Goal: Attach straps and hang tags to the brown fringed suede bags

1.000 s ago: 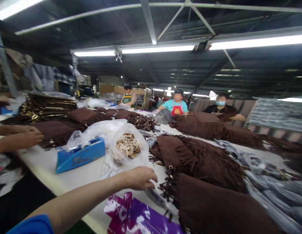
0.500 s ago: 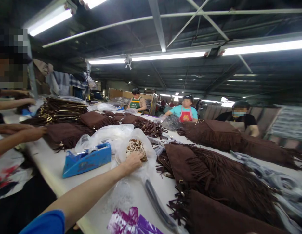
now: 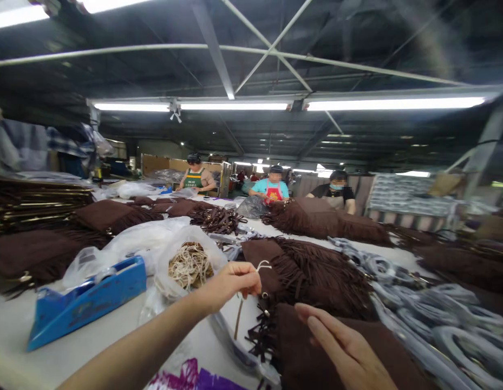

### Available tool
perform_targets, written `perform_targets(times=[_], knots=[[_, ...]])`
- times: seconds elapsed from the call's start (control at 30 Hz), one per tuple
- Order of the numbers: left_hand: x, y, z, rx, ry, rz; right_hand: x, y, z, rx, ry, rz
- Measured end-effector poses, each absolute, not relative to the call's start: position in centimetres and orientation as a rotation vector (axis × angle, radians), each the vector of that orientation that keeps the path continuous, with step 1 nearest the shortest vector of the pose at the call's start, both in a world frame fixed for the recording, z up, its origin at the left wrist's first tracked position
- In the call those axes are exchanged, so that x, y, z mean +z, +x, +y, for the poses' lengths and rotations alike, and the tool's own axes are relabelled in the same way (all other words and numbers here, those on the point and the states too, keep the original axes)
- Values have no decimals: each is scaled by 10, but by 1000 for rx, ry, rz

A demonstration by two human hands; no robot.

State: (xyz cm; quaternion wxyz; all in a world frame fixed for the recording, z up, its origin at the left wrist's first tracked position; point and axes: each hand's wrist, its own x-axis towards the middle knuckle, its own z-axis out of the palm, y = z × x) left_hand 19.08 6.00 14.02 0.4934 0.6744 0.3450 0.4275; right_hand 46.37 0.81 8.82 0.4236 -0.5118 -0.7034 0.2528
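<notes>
Along the white table (image 3: pixel 109 330), the nearest brown fringed piece (image 3: pixel 300 360) lay in front, a right hand (image 3: pixel 344 344) newly in view above it, fingers straight, nothing visible in its grasp. And the left hand (image 3: pixel 239 281) had come out of the plastic bag (image 3: pixel 219 254), closed now, pinching a white string (image 3: pixel 264 265) just right of the bag! Below it hung a thin brownish strip (image 3: pixel 238 318), its join hidden. The picking-out, it seemed, was done.
</notes>
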Motion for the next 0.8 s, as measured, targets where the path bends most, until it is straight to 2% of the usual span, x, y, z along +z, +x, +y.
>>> perform_targets(times=[0.13,0.3,0.43,0.57,0.7,0.8], knots=[[124,240,42,928,1581,766,89,427,1,858,-1130,-1541],[97,287,26,817,1504,672,79,422,-3,877,-1070,-1302],[89,294,18,744,1533,639,85,445,-13,883,-1045,-1159],[88,279,17,656,1638,635,96,465,-27,1043,-835,-924],[87,268,21,609,1643,557,98,474,-36,1164,-925,-1166],[81,257,25,617,1792,708,97,483,-39,895,-1153,-1537]])
